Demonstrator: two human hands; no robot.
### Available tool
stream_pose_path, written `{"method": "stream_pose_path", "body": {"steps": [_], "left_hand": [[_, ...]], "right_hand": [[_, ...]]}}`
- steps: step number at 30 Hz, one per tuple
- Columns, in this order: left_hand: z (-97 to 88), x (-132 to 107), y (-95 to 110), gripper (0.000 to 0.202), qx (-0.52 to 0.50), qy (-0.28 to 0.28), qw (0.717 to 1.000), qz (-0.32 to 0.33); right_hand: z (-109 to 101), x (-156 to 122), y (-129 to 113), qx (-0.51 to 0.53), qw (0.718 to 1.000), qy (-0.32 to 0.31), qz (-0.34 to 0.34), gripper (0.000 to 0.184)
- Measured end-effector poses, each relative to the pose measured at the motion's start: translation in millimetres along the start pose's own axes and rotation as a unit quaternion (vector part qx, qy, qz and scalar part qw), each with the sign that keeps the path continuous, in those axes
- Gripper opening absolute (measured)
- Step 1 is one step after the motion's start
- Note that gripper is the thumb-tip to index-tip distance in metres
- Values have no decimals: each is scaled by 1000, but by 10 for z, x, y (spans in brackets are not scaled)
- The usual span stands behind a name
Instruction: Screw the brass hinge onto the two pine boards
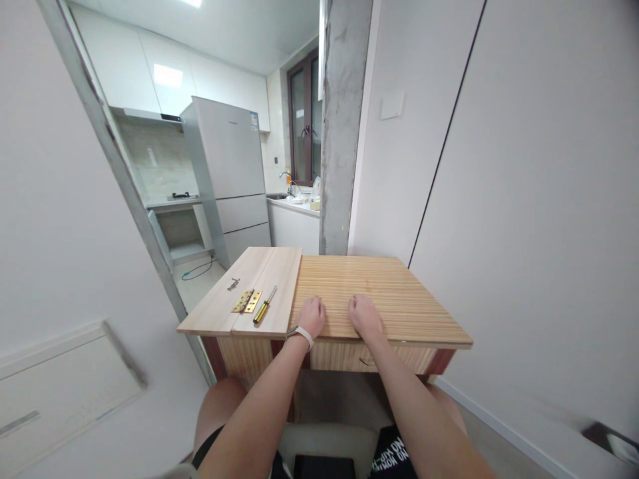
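My left hand (312, 316), with a pale band on its wrist, rests in a loose fist on the wooden table (399, 299) near its front edge. My right hand (366, 316) lies closed a short way to its right. Nothing shows in either hand. Left of my left hand, two pale boards (279, 273) lie side by side on the table. On them are a screwdriver (263, 307) with a yellow and black handle, an opened brass hinge (246, 301) across the seam, and a small pile of screws (233, 285). Neither hand touches these.
The table has a drawer (339, 357) under its front edge, above my legs. White walls stand close on both sides. Beyond the table are a concrete pillar (344, 133), a grey fridge (232, 153) and a kitchen counter (294, 206) with a sink.
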State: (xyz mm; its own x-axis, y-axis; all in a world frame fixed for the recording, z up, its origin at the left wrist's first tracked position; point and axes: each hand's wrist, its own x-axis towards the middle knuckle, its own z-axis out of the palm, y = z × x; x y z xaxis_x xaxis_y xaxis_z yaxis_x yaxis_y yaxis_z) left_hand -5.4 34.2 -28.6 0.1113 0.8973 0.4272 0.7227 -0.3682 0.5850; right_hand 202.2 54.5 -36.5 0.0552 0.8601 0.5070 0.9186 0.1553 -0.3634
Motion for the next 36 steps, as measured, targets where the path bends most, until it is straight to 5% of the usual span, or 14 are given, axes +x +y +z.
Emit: {"method": "stream_pose_path", "body": {"steps": [5,12,36], "left_hand": [[-46,48,-100,17,-34,36,997,-58],[-148,43,-81,41,-91,78,988,-95],[-121,32,-166,39,-131,101,981,-98]], "right_hand": [[-13,47,215,116,985,76,103,24],[-131,33,306,234,944,98,213,46],[-67,67,361,327,908,103,242,42]]}}
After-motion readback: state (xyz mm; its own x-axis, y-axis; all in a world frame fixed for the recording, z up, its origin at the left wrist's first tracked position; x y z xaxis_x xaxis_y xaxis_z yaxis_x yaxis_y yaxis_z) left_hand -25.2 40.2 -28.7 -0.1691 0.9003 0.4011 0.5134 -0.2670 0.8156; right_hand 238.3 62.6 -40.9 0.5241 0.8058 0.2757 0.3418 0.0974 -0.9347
